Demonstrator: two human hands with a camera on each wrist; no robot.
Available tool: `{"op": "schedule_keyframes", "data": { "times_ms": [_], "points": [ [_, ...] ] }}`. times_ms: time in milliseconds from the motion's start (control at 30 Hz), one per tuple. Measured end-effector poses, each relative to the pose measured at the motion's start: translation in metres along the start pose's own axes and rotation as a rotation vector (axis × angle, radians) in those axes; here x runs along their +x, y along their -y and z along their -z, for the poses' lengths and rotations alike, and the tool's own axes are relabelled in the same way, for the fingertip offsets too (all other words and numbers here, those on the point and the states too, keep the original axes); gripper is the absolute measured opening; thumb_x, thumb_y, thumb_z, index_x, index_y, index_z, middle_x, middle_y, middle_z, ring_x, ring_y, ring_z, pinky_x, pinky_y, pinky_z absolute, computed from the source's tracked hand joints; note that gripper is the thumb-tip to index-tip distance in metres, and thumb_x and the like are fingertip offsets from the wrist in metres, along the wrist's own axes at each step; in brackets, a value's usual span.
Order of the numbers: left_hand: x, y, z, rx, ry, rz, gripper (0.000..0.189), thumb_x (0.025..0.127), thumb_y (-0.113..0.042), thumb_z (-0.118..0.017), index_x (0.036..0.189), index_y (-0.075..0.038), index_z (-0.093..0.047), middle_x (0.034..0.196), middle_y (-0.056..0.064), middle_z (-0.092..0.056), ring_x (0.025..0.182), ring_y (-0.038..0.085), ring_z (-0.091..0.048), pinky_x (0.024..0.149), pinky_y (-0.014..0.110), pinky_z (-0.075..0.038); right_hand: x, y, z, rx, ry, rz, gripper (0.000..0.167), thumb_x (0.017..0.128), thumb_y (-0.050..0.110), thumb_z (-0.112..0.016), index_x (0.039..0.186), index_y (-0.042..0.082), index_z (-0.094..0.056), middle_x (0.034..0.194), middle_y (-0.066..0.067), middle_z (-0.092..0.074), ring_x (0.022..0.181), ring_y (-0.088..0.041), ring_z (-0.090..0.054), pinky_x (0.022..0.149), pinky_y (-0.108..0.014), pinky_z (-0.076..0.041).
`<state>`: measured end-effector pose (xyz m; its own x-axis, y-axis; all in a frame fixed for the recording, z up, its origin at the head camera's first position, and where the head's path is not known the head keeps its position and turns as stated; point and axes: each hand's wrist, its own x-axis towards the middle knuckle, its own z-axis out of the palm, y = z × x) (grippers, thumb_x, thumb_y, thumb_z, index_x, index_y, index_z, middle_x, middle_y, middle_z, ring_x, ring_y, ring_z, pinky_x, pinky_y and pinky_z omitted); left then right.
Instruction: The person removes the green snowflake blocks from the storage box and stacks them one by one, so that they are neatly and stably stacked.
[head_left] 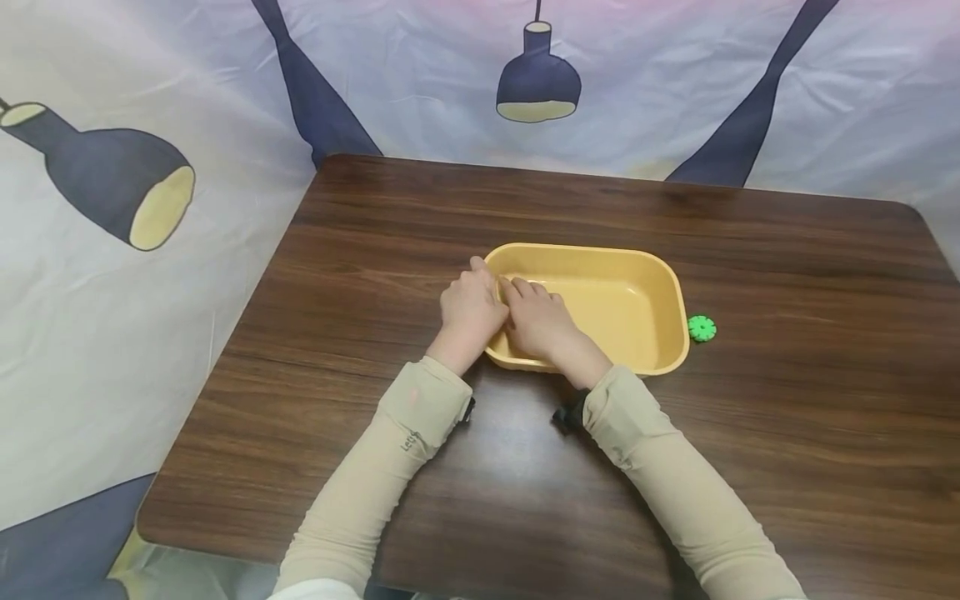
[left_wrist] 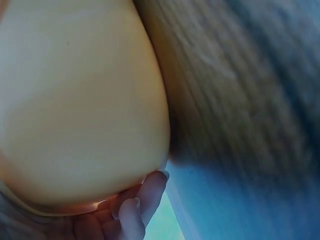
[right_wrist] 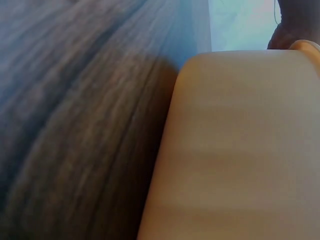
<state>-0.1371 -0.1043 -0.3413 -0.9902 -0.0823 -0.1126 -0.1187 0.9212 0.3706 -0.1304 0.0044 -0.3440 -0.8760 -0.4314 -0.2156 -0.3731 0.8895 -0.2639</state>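
A yellow plastic basin (head_left: pixel 600 308) with rounded corners sits on the table. At its left end, my left hand (head_left: pixel 471 308) grips the wall. In the left wrist view, left fingers (left_wrist: pixel 150 195) curl against the outside of the basin (left_wrist: pixel 90 110). My right hand (head_left: pixel 542 321) reaches over the front rim into the left end, close beside the left hand; its fingertips are partly hidden, so whether they pinch anything is unclear. The basin's long outer wall (right_wrist: pixel 240 150) fills much of the right wrist view. A green notched disc (head_left: pixel 702 328) lies just outside the right end.
The dark wood-grain table (head_left: pixel 375 217) has rounded corners. A pale cloth (head_left: pixel 435 83) printed with dark lamps hangs behind it and along the left side. Dark straps show at both wrists, under light sleeves (head_left: pixel 375 475).
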Motion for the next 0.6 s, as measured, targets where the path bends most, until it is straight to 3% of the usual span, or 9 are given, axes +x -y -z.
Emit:
{"op": "schedule_keyframes", "data": {
  "times_ms": [133,233,400,600],
  "points": [
    [-0.0006,-0.0005,0.0004,0.01,0.011,-0.005,0.036,0.074,-0.016,-0.065,0.098,-0.004,-0.041,0.082,0.014,-0.062,0.076,0.031,-0.066,0.063,0.043,-0.052,-0.0021,0.0001,0.0011,-0.008,-0.051,-0.019,0.045,0.091,0.019,-0.052,0.132,0.004,-0.046,0.132,-0.013,-0.046,0.119,-0.034,-0.044,0.088,-0.048,-0.041],
    [-0.0004,-0.0002,0.0013,0.019,0.023,0.004,0.038,0.073,-0.016,-0.066,0.1,-0.004,-0.041,0.082,0.014,-0.062,0.075,0.03,-0.065,0.062,0.042,-0.052,-0.0024,0.0006,0.0026,0.013,-0.067,-0.044,0.042,0.088,0.023,-0.06,0.124,0.003,-0.054,0.126,-0.013,-0.048,0.113,-0.033,-0.047,0.084,-0.047,-0.044],
    [-0.0009,-0.0011,0.003,0.028,0.033,0.013,0.039,0.074,-0.016,-0.066,0.101,-0.004,-0.041,0.081,0.014,-0.062,0.075,0.03,-0.065,0.063,0.042,-0.052,-0.0017,-0.0008,0.0056,0.081,-0.047,-0.084,0.049,0.083,0.026,-0.068,0.123,0.003,-0.054,0.126,-0.015,-0.048,0.114,-0.035,-0.047,0.086,-0.049,-0.044],
    [-0.0011,-0.0014,0.0035,0.028,0.03,-0.003,0.039,0.073,-0.014,-0.067,0.1,-0.004,-0.041,0.081,0.014,-0.063,0.076,0.031,-0.066,0.063,0.042,-0.052,0.0011,-0.0029,0.0066,0.138,-0.022,-0.133,0.045,0.081,0.027,-0.071,0.117,0.004,-0.055,0.11,-0.014,-0.054,0.104,-0.033,-0.054,0.083,-0.047,-0.045]
  ]
}}
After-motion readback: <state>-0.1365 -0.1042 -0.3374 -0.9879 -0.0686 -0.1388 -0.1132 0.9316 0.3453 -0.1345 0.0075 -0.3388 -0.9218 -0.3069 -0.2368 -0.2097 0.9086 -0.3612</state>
